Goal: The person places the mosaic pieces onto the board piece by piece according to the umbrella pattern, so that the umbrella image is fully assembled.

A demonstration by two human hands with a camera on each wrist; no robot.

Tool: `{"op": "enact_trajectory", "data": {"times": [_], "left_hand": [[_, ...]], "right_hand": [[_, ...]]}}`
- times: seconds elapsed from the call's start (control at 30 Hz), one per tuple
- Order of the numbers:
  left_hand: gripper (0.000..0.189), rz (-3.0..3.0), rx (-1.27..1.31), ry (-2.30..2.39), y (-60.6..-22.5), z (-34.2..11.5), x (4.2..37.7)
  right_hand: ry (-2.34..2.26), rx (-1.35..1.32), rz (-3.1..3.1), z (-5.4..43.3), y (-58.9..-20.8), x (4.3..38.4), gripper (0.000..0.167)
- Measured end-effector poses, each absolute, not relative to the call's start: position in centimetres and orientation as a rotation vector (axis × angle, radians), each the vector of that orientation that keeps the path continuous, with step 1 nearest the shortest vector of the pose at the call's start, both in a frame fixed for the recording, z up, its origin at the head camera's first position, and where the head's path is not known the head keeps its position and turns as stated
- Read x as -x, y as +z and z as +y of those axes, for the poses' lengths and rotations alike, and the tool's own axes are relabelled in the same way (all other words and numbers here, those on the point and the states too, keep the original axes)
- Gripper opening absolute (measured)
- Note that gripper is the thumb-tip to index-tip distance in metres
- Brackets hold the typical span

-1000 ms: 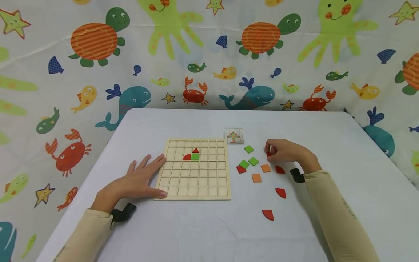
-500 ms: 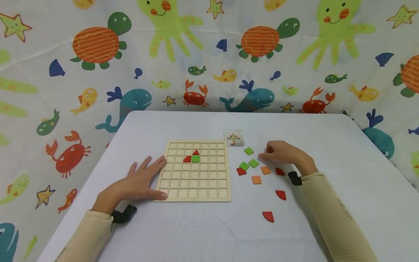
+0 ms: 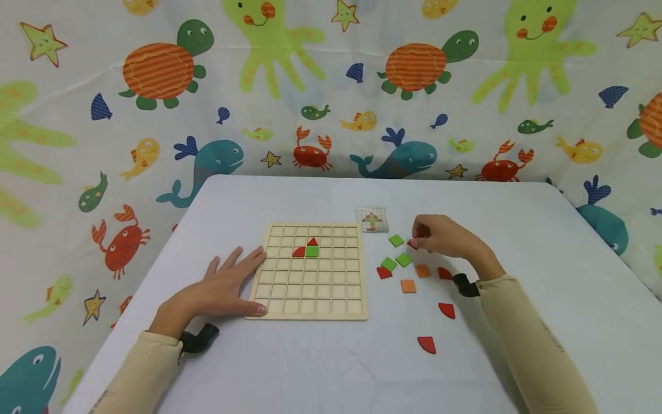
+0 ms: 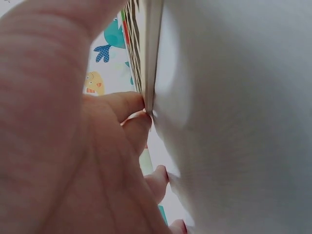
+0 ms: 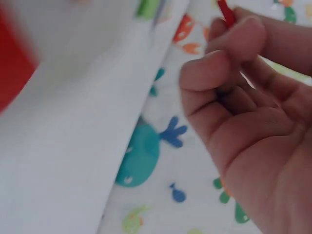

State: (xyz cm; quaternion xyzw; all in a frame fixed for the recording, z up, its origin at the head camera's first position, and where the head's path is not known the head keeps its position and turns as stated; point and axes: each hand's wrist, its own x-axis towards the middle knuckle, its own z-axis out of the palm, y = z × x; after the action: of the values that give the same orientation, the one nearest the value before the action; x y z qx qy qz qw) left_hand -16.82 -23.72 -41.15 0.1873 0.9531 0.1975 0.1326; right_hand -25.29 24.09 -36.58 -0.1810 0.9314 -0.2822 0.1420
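My left hand lies with spread, straight fingers at the left side of a pale wooden grid board. Its thumb rests on the board's near left corner; in the left wrist view fingertips touch the board's edge. A green square tile, a red triangle tile and a red quarter-round tile sit in the board's cells. To the board's right, my right hand pinches a small red tile between thumb and fingertip, held above the table. The fingers hide most of that tile's shape.
Loose green squares, orange squares and red quarter-round tiles lie scattered right of the board. A small card with a coloured grid picture lies behind them. A patterned cloth hangs behind the white table.
My right hand, with the red tile, has lifted off the table and shifted slightly left toward the green squares. The left hand stays at the board. The head view has shifted slightly.
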Motion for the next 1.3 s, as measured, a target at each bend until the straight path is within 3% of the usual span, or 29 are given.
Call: {"op": "enact_trajectory", "data": {"times": [0.2,0.6,0.9,1.3], "left_hand": [[0.123,2.767,-0.551,0.569,-41.2,-23.6,16.8],[0.123,2.757,-0.545,0.567,-41.7,-23.3,16.8],[0.122,2.766,-0.545,0.552,-41.3,-23.5,16.6],[0.122,2.760,-0.522,0.548,-41.5,-23.6,16.8]], "right_hand": [[-1.124,0.612,2.667,21.7,-33.8,23.7,0.028],[-1.779,0.573,2.305,14.1,-32.6,24.4,0.018],[-1.522,0.497,2.386,9.5,-35.6,25.8,0.006],[-1.084,0.593,2.611,6.8,-38.8,25.9,0.014]]}}
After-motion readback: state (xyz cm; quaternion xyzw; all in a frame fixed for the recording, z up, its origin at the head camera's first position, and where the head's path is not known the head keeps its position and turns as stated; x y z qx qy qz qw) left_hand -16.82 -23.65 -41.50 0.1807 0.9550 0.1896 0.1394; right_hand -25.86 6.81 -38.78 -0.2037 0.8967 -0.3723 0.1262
